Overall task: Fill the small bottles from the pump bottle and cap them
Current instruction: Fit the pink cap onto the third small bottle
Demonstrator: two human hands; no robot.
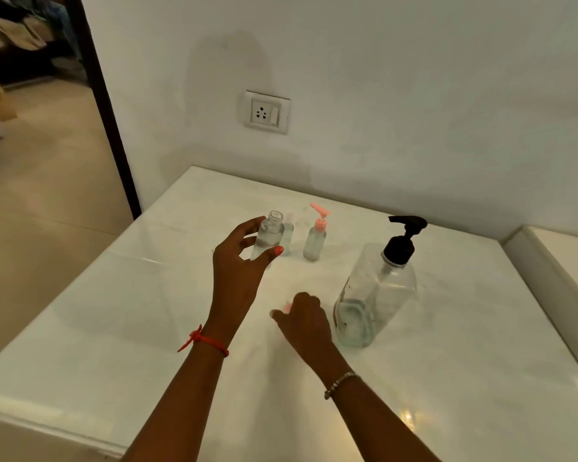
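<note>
My left hand (pixel 239 258) holds a small clear bottle (pixel 269 235) upright above the white table (pixel 114 328), its neck uncapped and liquid inside. Just behind it stands another small clear bottle (pixel 288 236), partly hidden. A third small bottle (pixel 315 240) with a pink pump cap stands to the right. The large clear pump bottle (pixel 374 295) with a black pump head stands at right, holding a little liquid at the bottom. My right hand (pixel 302 321) is low over the table beside the pump bottle, fingers curled round a small pink thing (pixel 287 306), blurred and mostly hidden.
The table meets a white wall with a power socket (pixel 266 112). A raised white ledge (pixel 554 268) borders the table at right. The table's left edge drops to a tiled floor (pixel 40 211), and a dark door frame (pixel 107 108) stands there.
</note>
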